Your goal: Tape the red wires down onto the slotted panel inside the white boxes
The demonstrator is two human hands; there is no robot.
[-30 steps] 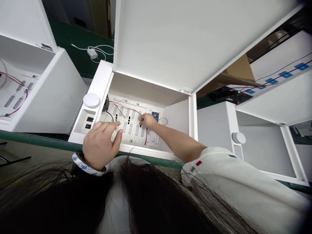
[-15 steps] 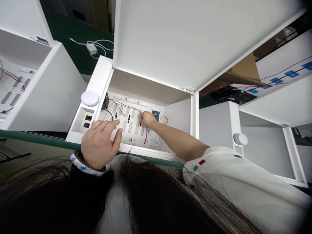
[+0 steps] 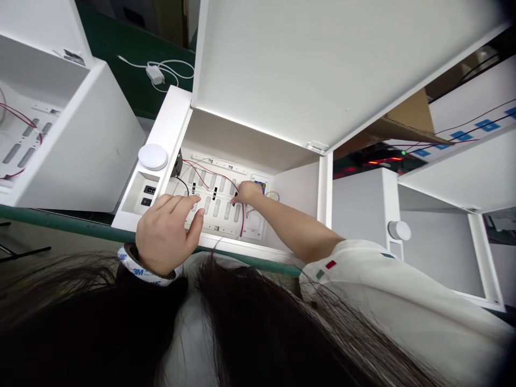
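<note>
An open white cabinet (image 3: 324,201) lies before me, its slotted inner floor (image 3: 216,208) fitted with a row of small black pieces (image 3: 215,193). My right hand (image 3: 247,193) reaches inside; its fingers are bent together at the rightmost small black piece (image 3: 234,199), and their tips are partly hidden. Close by it runs a red wire (image 3: 242,217). Behind that hand a blue circuit board (image 3: 263,186) is mostly covered. My left hand (image 3: 166,231) is over the cabinet's near left edge, fingers apart, holding nothing. A roll of 3M tape (image 3: 141,271) circles the left wrist.
The raised white lid (image 3: 274,70) stands behind the opening. A round white knob (image 3: 153,157) and a black switch (image 3: 147,202) are at the left. Similar white cabinets (image 3: 94,140) flank this one. A white power adapter (image 3: 155,74) lies on the green bench, and a cardboard box (image 3: 411,121) is behind.
The camera view has shifted slightly. My right hand stays by the rightmost black piece and covers more of the circuit board. Red lights now glow at the back right. My left hand hardly moves.
</note>
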